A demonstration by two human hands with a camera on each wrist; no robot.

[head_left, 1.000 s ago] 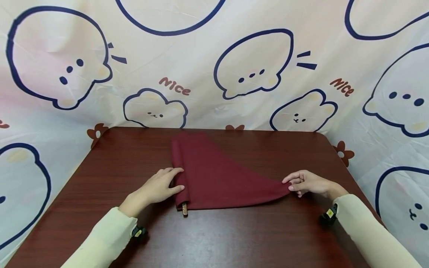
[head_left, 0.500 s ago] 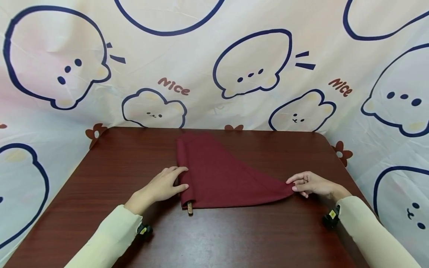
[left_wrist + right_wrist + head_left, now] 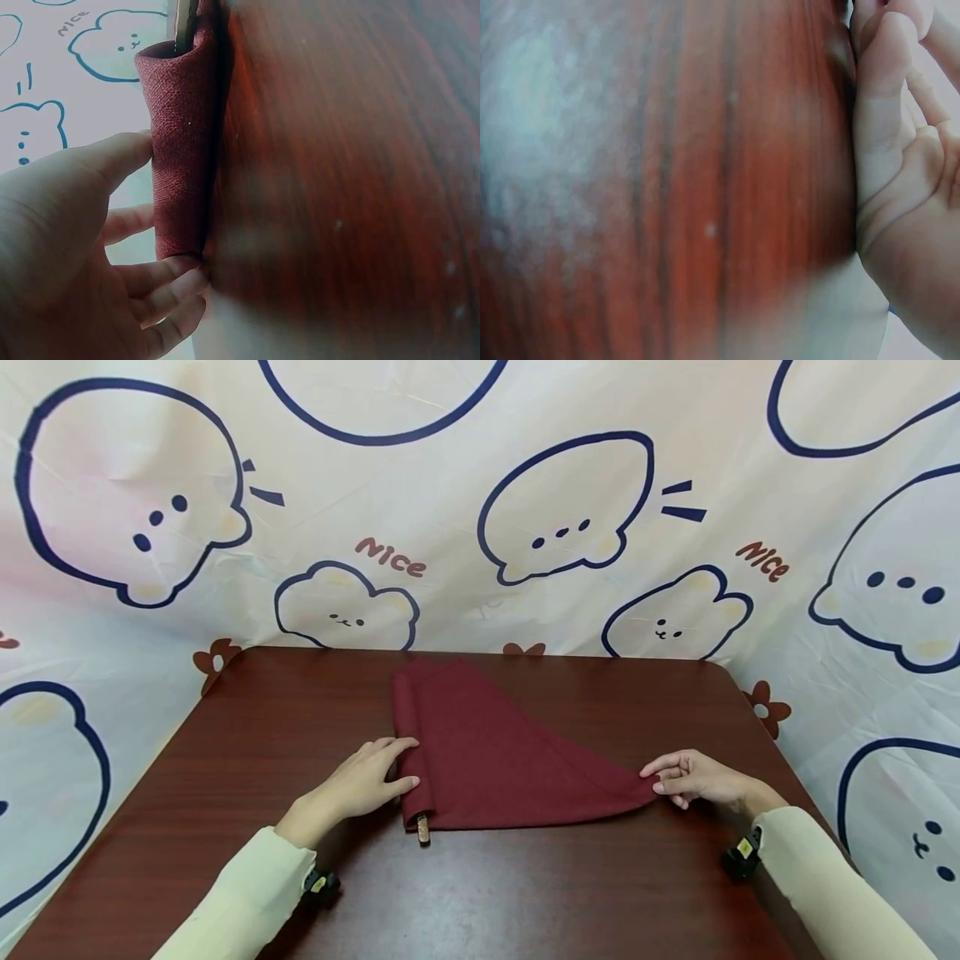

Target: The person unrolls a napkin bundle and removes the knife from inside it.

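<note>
"Before anything farther out gets listed, what do you hold?"

"Item: your left hand [image 3: 363, 781], arched, thumb and fingers gripping a wine-red, tapering woven fabric cloth [image 3: 495, 768] by its rolled left edge [image 3: 407, 710]. Item: your right hand [image 3: 701, 781], thumb and forefinger pinching that cloth's right-hand corner; your right wrist view does not show the pinch clearly."

"Why at opposite sides?"

"Your left grip seems meant to steady the roll against loosening; your right pinch probably draws the flat span straight. Whether the corner is lifted, you cannot tell."

"And outward from your fingers?"

"Item: one slim, brown, speckled stick [image 3: 423, 832], protruding from the roll's near end, perhaps as its core. Item: two black wrist devices [image 3: 742, 857] with yellow markings, presumably aimed at your fingers' work. Item: cream long sleeves [image 3: 225, 906]. Item: one glossy, reddish-brown wood-grain table [image 3: 525, 902], bearing your cloth, which lies between your hands and reaches towards the far edge. Item: one pale fabric sheet [image 3: 450, 493], printed with navy-outlined animals, hung behind, likely as a screen."
</note>
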